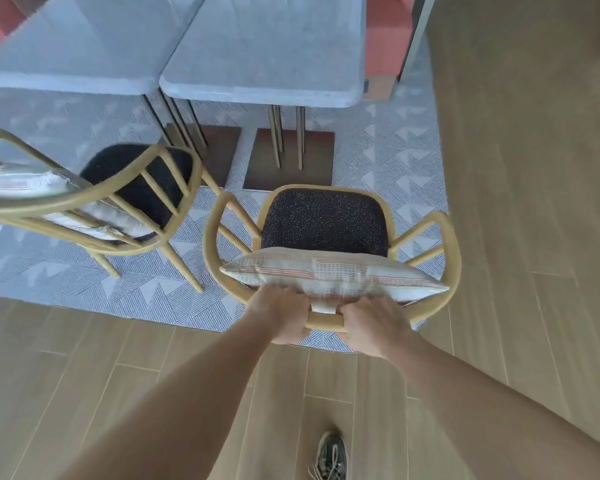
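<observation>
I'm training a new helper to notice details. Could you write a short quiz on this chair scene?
1. True or false: the left hand and the right hand both grip the back rail of the armchair.
2. The striped cushion is: A on the floor, B in the armchair, C under it.
3. How many grey tables are in view?
Key: 1 true; 2 B; 3 two.

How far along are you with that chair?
Done: the cushion rests at the back of the chair. In hand: the left hand and right hand hold its top rail. Left: its seat stands clear of the table, so it probably needs pushing in; the other chair is angled away too.
</observation>
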Tool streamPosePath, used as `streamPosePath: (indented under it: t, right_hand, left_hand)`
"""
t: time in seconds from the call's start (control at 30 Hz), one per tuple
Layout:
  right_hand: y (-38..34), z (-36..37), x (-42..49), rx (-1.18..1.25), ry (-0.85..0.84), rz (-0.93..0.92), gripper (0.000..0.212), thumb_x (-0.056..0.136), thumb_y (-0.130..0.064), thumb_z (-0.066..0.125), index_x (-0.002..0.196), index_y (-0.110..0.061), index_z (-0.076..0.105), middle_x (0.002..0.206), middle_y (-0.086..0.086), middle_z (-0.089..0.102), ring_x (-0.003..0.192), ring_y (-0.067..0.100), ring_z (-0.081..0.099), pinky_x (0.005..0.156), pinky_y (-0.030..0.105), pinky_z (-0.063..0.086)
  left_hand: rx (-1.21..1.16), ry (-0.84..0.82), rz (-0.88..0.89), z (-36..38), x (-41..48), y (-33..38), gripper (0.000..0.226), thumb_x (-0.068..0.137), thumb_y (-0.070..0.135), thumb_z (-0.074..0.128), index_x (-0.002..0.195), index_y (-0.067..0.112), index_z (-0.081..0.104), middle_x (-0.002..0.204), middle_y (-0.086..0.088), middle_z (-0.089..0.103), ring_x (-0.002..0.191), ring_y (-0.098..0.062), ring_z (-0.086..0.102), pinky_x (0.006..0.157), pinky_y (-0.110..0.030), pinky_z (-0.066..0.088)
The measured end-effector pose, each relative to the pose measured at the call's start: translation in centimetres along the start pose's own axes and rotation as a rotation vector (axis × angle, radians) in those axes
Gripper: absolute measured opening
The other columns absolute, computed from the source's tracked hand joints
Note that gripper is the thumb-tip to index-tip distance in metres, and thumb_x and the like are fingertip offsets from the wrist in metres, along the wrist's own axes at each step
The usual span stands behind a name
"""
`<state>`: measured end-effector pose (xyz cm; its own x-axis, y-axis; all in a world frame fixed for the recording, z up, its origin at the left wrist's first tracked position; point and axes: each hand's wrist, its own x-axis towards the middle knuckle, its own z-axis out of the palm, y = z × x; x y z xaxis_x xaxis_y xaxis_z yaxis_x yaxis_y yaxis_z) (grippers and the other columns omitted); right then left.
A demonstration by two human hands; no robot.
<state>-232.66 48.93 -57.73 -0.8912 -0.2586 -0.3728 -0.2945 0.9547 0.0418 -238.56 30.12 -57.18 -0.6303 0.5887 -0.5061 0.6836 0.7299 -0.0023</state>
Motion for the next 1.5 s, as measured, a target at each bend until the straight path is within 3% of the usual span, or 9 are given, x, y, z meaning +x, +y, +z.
streamPosePath:
  t: [0.27, 0.47, 0.6, 0.9, 0.97, 1.13, 1.23, 1.37, 1.5]
  right_hand:
    - [6.2, -2.7, 8.0, -0.039, 0.04, -0.008, 0.034, 0.096, -0.049, 0.054, 0.112, -0.026, 0.072, 0.092, 0.002, 0.08, 0.088, 0.027, 0.075, 0.077, 0.037, 0.036]
    - [8.6, -5.6, 13.9, -0.025, 0.041, 0.008, 0.033, 0.096, -0.049, 0.053, 0.115, -0.029, 0.072, 0.091, 0.0, 0.08, 0.088, 0.024, 0.076, 0.073, 0.036, 0.029]
    - [9.3, -6.7, 17.6, -0.027, 0.055, 0.01, 0.03, 0.096, -0.044, 0.055, 0.11, -0.025, 0.073, 0.084, -0.001, 0.08, 0.08, 0.022, 0.076, 0.082, 0.036, 0.042]
    - [13.2, -7.5, 20.8, -0.024, 0.029, -0.048, 0.032, 0.095, -0.048, 0.053, 0.11, -0.026, 0.072, 0.083, 0.001, 0.08, 0.079, 0.026, 0.077, 0.091, 0.039, 0.048]
    - [13.9, -7.5, 20.8, 0.021, 0.019, -0.059, 0.037, 0.094, -0.053, 0.053, 0.116, -0.026, 0.068, 0.089, 0.001, 0.08, 0.081, 0.026, 0.078, 0.086, 0.04, 0.055]
    - [14.0, -7.6, 20.3, 0.185, 0.066, -0.108, 0.07, 0.082, -0.082, 0.038, 0.131, -0.037, 0.06, 0.111, -0.01, 0.075, 0.087, 0.016, 0.075, 0.073, 0.037, 0.062]
    - [14.0, -7.4, 19.9, 0.245, 0.143, -0.143, 0.063, 0.082, -0.081, 0.039, 0.12, -0.038, 0.066, 0.106, -0.013, 0.074, 0.081, 0.013, 0.073, 0.064, 0.032, 0.059]
    - [13.8, -8.2, 21.2, 0.196, -0.057, -0.13, 0.039, 0.093, -0.061, 0.047, 0.106, -0.03, 0.066, 0.08, -0.013, 0.066, 0.073, 0.014, 0.074, 0.058, 0.029, 0.049]
    - [13.7, -8.4, 22.0, 0.162, -0.154, -0.119, 0.039, 0.096, -0.062, 0.042, 0.101, -0.03, 0.065, 0.074, -0.01, 0.066, 0.068, 0.017, 0.073, 0.059, 0.031, 0.051]
  left_hand:
    - [-0.007, 0.024, -0.035, -4.7, 8.0, -4.0, 0.039, 0.096, 0.051, 0.059, 0.113, 0.021, 0.075, 0.113, 0.003, 0.075, 0.103, -0.025, 0.072, 0.079, -0.039, 0.051]
    - [-0.003, 0.032, -0.022, -7.7, 12.4, -8.7, 0.04, 0.097, 0.053, 0.06, 0.116, 0.021, 0.075, 0.111, 0.002, 0.075, 0.103, -0.026, 0.072, 0.084, -0.042, 0.053]
    - [0.007, 0.017, 0.003, -9.1, 14.8, -12.1, 0.039, 0.097, 0.053, 0.06, 0.114, 0.021, 0.075, 0.108, 0.002, 0.075, 0.098, -0.026, 0.073, 0.084, -0.042, 0.054]
    - [-0.047, 0.02, 0.035, -11.1, 18.5, -13.7, 0.037, 0.093, 0.05, 0.056, 0.106, 0.023, 0.077, 0.094, 0.004, 0.074, 0.096, -0.025, 0.075, 0.08, -0.039, 0.047]
    - [-0.077, 0.016, 0.018, -11.3, 18.8, -13.3, 0.037, 0.092, 0.05, 0.054, 0.108, 0.025, 0.077, 0.093, 0.005, 0.074, 0.098, -0.023, 0.075, 0.077, -0.038, 0.042]
    - [-0.138, -0.118, -0.021, -11.8, 18.8, -13.3, 0.053, 0.092, 0.068, 0.054, 0.131, 0.034, 0.066, 0.115, 0.007, 0.075, 0.107, -0.024, 0.072, 0.093, -0.045, 0.053]
    - [-0.102, -0.15, 0.001, -12.1, 18.7, -13.4, 0.043, 0.094, 0.063, 0.056, 0.122, 0.034, 0.07, 0.107, 0.006, 0.074, 0.103, -0.023, 0.072, 0.09, -0.043, 0.055]
    - [-0.088, -0.196, 0.012, -12.7, 19.0, -13.4, 0.03, 0.095, 0.043, 0.057, 0.112, 0.027, 0.076, 0.09, 0.005, 0.067, 0.098, -0.022, 0.071, 0.082, -0.039, 0.046]
    - [-0.139, -0.285, 0.026, -13.1, 19.5, -13.6, 0.02, 0.094, 0.039, 0.057, 0.101, 0.027, 0.072, 0.079, 0.007, 0.059, 0.086, -0.024, 0.064, 0.081, -0.04, 0.053]
